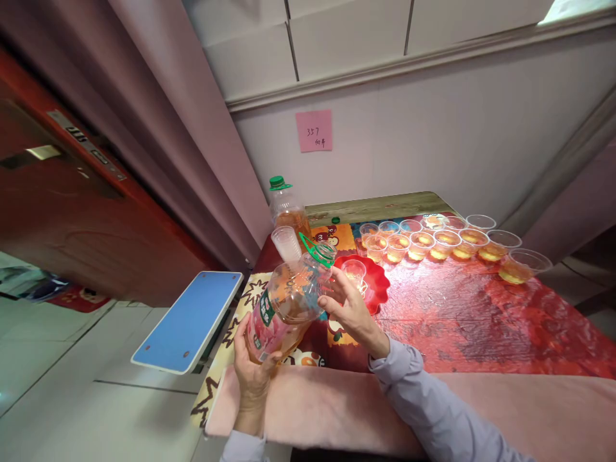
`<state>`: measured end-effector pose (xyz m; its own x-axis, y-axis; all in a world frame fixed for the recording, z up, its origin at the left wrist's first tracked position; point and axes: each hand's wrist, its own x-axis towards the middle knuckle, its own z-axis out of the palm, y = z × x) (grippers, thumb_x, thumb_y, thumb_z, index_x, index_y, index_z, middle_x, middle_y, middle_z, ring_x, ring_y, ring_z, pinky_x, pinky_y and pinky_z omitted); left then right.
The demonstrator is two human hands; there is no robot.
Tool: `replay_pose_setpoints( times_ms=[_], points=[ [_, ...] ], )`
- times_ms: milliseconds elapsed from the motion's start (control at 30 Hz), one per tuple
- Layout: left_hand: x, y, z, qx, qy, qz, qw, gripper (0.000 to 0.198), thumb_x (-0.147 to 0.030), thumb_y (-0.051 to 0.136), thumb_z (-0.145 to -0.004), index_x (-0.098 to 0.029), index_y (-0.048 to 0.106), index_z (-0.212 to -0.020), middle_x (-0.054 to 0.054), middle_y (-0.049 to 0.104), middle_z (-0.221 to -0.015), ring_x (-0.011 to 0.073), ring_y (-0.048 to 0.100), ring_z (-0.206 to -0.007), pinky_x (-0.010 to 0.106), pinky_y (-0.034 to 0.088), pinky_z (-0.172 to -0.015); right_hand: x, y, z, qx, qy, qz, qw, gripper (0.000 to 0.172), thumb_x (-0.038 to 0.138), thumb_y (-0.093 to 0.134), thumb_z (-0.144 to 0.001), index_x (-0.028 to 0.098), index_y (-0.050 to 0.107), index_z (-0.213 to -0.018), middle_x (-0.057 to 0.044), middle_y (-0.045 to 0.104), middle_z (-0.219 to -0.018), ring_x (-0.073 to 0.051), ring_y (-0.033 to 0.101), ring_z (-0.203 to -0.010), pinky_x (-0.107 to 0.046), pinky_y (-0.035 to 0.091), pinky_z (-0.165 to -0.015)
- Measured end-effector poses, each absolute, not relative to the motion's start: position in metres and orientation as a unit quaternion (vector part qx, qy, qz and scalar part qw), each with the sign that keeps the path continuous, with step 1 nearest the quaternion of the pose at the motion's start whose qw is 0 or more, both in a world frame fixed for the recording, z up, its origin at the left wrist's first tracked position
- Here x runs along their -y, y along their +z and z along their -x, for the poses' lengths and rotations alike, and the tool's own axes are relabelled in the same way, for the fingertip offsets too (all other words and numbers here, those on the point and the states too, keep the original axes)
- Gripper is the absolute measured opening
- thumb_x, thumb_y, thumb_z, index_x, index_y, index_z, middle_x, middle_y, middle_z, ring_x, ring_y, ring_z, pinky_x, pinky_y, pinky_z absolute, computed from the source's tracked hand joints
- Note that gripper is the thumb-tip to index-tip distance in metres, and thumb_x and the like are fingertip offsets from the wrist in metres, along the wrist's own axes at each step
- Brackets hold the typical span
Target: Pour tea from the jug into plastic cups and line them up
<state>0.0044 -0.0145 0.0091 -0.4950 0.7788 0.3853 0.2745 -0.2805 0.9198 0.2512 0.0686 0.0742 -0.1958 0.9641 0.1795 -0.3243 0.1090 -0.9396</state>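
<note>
A large clear plastic bottle [293,295] of amber drink, its cap off and a green carry ring around the neck, is tilted to the right between my hands. My left hand [253,369] grips the lower body by the pink label. Near the neck, my right hand [349,311] closes its fingers on the bottle's shoulder. The open mouth points up and right, and no liquid is seen leaving it. Just behind the neck, a red scalloped bowl [382,285] holds a clear plastic cup [353,273], partly hidden by my right hand.
Rows of clear cups [421,244] with amber drink line the table's back right. A second bottle [289,205] with a green cap and a stack of cups [286,244] stand behind. A loose green cap [335,220] lies farther back. A pink towel [337,404] covers the front edge; a blue stool [190,321] stands left.
</note>
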Motion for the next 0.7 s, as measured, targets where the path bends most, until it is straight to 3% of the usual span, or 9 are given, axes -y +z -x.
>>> replay_pose_setpoints(
  times_ms=[100, 167, 233, 333, 433, 533, 700],
  points=[
    [0.013, 0.014, -0.01, -0.534, 0.692, -0.428, 0.231, 0.113, -0.084, 0.09, -0.061, -0.025, 0.061, -0.153, 0.019, 0.055, -0.168, 0.0454, 0.043, -0.162, 0.06, 0.034, -0.134, -0.068, 0.071, -0.25, 0.471, 0.603, 0.319, 0.56, 0.09, 0.071, 0.092, -0.078, 0.031, 0.063, -0.154, -0.015, 0.058, -0.166, -0.04, 0.063, -0.146, -0.059, 0.057, -0.117],
    [0.011, 0.016, -0.011, -0.527, 0.727, -0.346, 0.274, 0.093, -0.083, 0.072, -0.083, -0.03, 0.058, -0.158, 0.014, 0.053, -0.172, 0.0398, 0.043, -0.163, 0.058, 0.038, -0.132, -0.066, 0.069, -0.25, 0.461, 0.601, 0.319, 0.569, 0.09, 0.07, 0.092, -0.079, 0.032, 0.062, -0.155, -0.014, 0.059, -0.166, -0.039, 0.065, -0.144, -0.058, 0.057, -0.117],
    [0.007, 0.013, -0.009, -0.553, 0.736, -0.247, 0.303, 0.072, -0.073, 0.063, -0.095, -0.031, 0.063, -0.154, 0.012, 0.06, -0.166, 0.0358, 0.051, -0.158, 0.056, 0.044, -0.128, -0.065, 0.068, -0.251, 0.458, 0.596, 0.321, 0.576, 0.09, 0.07, 0.091, -0.081, 0.032, 0.062, -0.157, -0.014, 0.059, -0.166, -0.038, 0.067, -0.142, -0.057, 0.058, -0.116],
    [0.002, 0.005, -0.001, -0.593, 0.709, -0.188, 0.333, 0.063, -0.058, 0.085, -0.079, -0.022, 0.077, -0.131, 0.013, 0.078, -0.138, 0.0356, 0.068, -0.137, 0.054, 0.051, -0.122, -0.063, 0.064, -0.253, 0.451, 0.592, 0.337, 0.577, 0.093, 0.07, 0.089, -0.082, 0.031, 0.059, -0.161, -0.016, 0.053, -0.171, -0.04, 0.07, -0.138, -0.055, 0.062, -0.108],
    [0.0, -0.002, 0.002, -0.583, 0.696, -0.201, 0.369, 0.066, -0.052, 0.096, -0.066, -0.021, 0.081, -0.123, 0.011, 0.083, -0.121, 0.0328, 0.077, -0.118, 0.052, 0.058, -0.113, -0.064, 0.06, -0.256, 0.447, 0.591, 0.355, 0.571, 0.095, 0.069, 0.088, -0.084, 0.03, 0.056, -0.164, -0.018, 0.059, -0.165, -0.039, 0.073, -0.132, -0.054, 0.064, -0.105],
    [0.001, -0.001, -0.001, -0.571, 0.699, -0.207, 0.377, 0.066, -0.053, 0.097, -0.066, -0.024, 0.082, -0.123, 0.01, 0.083, -0.128, 0.0319, 0.076, -0.12, 0.05, 0.058, -0.114, -0.065, 0.058, -0.256, 0.434, 0.591, 0.361, 0.576, 0.096, 0.066, 0.09, -0.083, 0.03, 0.056, -0.165, -0.016, 0.069, -0.153, -0.038, 0.071, -0.133, -0.053, 0.064, -0.104],
    [0.004, 0.009, -0.007, -0.571, 0.7, -0.22, 0.368, 0.067, -0.061, 0.09, -0.077, -0.028, 0.079, -0.135, 0.011, 0.077, -0.144, 0.0356, 0.067, -0.139, 0.054, 0.053, -0.121, -0.061, 0.064, -0.253, 0.401, 0.632, 0.338, 0.57, 0.098, 0.063, 0.091, -0.083, 0.031, 0.053, -0.167, -0.017, 0.065, -0.157, -0.036, 0.072, -0.132, -0.048, 0.067, -0.097]
  ],
)
